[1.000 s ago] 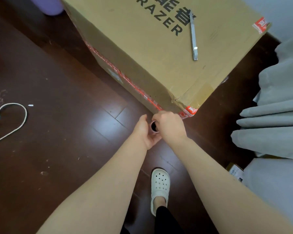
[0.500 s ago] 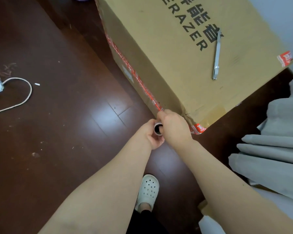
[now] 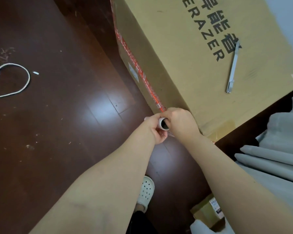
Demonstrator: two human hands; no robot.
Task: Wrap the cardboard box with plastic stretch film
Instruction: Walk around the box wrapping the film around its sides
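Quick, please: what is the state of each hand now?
Left hand: grips the stretch film roll.
Right hand: grips the same roll, at the cardboard box corner.

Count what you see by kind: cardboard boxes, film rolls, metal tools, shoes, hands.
Cardboard boxes: 2, the large cardboard box and a small box.
Film rolls: 1, the film roll.
Metal tools: 1, the metal tool.
Shoes: 1, a white shoe.
Hands: 2, left hand and right hand, both gripping the roll.
Total: 7.
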